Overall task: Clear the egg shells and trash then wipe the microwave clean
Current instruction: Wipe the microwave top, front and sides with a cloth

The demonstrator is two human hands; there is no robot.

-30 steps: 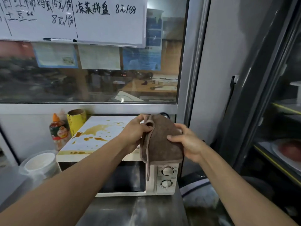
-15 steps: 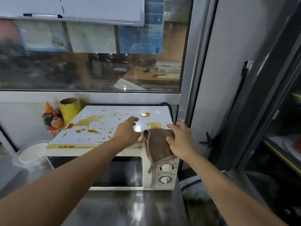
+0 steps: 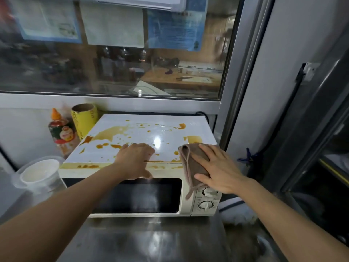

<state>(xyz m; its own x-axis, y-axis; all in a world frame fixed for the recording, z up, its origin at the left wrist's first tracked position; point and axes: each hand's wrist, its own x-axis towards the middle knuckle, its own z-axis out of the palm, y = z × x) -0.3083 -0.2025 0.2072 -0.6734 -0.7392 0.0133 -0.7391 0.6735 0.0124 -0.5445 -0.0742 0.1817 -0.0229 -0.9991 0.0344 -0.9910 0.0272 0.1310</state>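
Observation:
A white microwave (image 3: 143, 129) stands on a steel counter, its top spattered with orange-brown stains. A folded brown cloth (image 3: 190, 159) lies over the top's front right corner and hangs down past the dials. My right hand (image 3: 219, 171) presses flat on the cloth, fingers spread. My left hand (image 3: 135, 159) rests on the microwave's front top edge near the middle, thumb down over the front face, holding nothing. No egg shells show.
A sauce bottle (image 3: 61, 129) and a yellow roll (image 3: 84, 120) stand left of the microwave against the wall. A clear plastic tub (image 3: 37, 173) sits at the front left. A window is behind; a dark glass-door cabinet (image 3: 321, 129) stands to the right.
The cloth came down from mid-air onto the microwave's front right corner. My left hand let go of it and settled on the front top edge. My right hand flattened onto the cloth.

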